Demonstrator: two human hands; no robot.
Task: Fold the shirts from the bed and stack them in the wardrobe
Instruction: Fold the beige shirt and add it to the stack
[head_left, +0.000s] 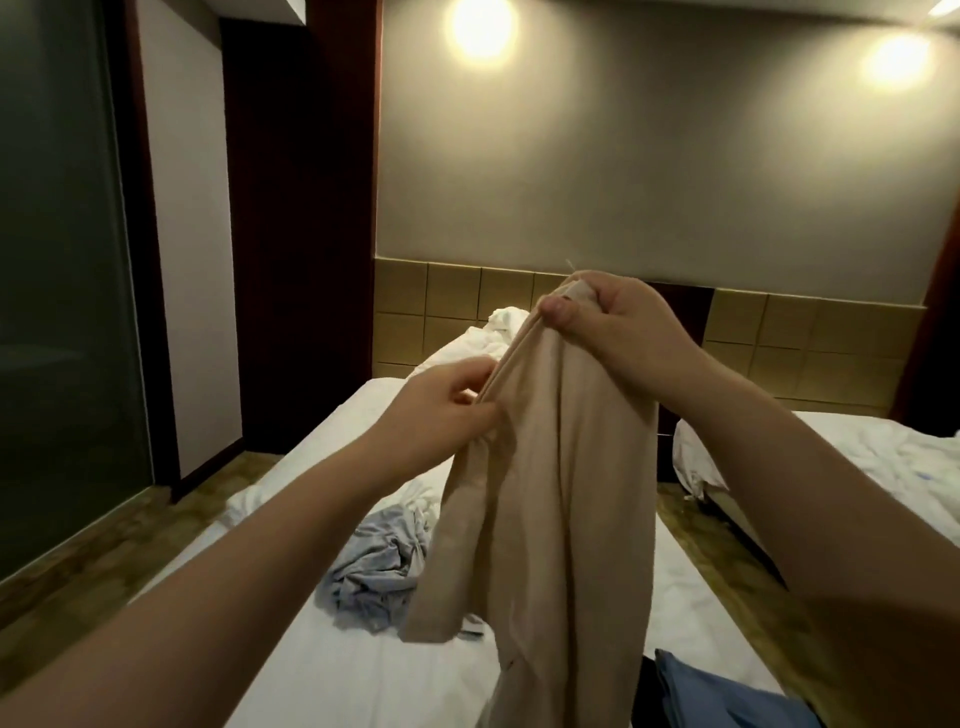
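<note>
2 shirts noted | beige shirt (561, 493) mid-frame, hanging over bed (311, 654) | right grip (623, 332) pinches its top edge, left grip (441, 410) pinches side seam | adv: find both shoulders, shake flat bef. folding | grey shirt (379, 566) crumpled lower-centre

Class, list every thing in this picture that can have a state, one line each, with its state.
Beige shirt: held up over the bed, hanging unfolded.
Left hand: pinches the shirt's side edge.
Right hand: grips the shirt's top.
Grey shirt: crumpled on the bed.
Blue garment: lies on the bed, cut off by the frame.
Wall lamps: both lit.
</note>
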